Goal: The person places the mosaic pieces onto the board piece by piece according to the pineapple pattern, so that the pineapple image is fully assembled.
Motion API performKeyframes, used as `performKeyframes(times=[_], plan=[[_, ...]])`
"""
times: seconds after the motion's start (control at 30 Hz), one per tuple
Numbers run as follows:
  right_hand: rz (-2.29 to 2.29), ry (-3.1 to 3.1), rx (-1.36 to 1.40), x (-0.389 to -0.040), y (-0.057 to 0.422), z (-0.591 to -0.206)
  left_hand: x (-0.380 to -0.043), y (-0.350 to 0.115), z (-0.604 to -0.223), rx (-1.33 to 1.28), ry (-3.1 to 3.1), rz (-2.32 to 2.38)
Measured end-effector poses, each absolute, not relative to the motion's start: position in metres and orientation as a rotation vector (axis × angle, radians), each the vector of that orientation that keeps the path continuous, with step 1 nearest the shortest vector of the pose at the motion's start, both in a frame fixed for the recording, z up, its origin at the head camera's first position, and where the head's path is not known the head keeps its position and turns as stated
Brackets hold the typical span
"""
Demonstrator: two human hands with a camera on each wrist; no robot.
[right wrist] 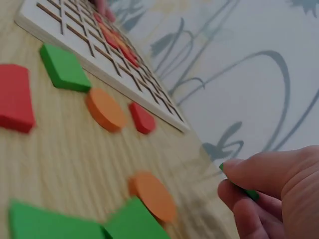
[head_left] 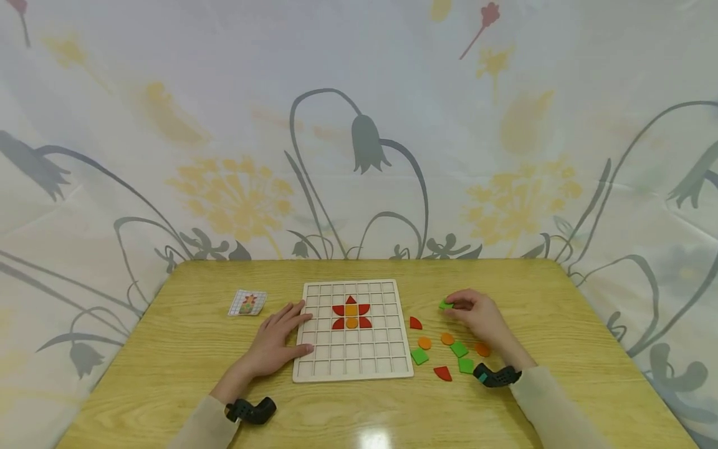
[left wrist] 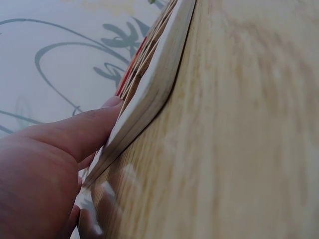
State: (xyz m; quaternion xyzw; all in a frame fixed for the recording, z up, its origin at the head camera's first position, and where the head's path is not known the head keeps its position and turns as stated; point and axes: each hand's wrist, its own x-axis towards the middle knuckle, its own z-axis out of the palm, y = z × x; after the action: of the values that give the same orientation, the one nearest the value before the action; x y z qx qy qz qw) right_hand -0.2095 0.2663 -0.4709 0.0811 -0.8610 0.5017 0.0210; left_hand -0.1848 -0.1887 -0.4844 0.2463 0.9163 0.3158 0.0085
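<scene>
A white wooden grid board (head_left: pixel 353 368) lies mid-table, with red, orange and yellow-orange pieces forming a small figure in its upper cells. My left hand (head_left: pixel 275 342) rests at the board's left edge, fingers spread; its thumb (left wrist: pixel 94 124) touches the rim in the left wrist view. To the right of the board, my right hand (head_left: pixel 477 317) pinches a green piece (head_left: pixel 445 305) between thumb and fingers. Mostly covered by the fingers, that piece shows only as green edges in the right wrist view.
Loose pieces lie right of the board: green squares (head_left: pixel 419 357), orange discs (head_left: pixel 424 343) and red quarter-circles (head_left: pixel 443 373). A small pattern card (head_left: pixel 248 303) sits left of the board. Behind the wooden table (head_left: pixel 336 418) hangs a flower-printed backdrop (head_left: pixel 359 62).
</scene>
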Motion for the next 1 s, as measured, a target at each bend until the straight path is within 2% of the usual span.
performKeyframes(times=[0.17,0.67,1.0], plan=[[1.539,-2.692,0.308,-0.203,0.239,-0.475,-0.185,-0.188,-0.484,0.768,2.855,0.991],[1.509,-2.663,0.787,-0.2,0.148,-0.472,-0.186,-0.189,-0.484,0.746,2.846,0.991],[1.527,-2.612,0.95,-0.201,0.112,-0.487,-0.186,-0.189,-0.484,0.754,2.846,0.999]])
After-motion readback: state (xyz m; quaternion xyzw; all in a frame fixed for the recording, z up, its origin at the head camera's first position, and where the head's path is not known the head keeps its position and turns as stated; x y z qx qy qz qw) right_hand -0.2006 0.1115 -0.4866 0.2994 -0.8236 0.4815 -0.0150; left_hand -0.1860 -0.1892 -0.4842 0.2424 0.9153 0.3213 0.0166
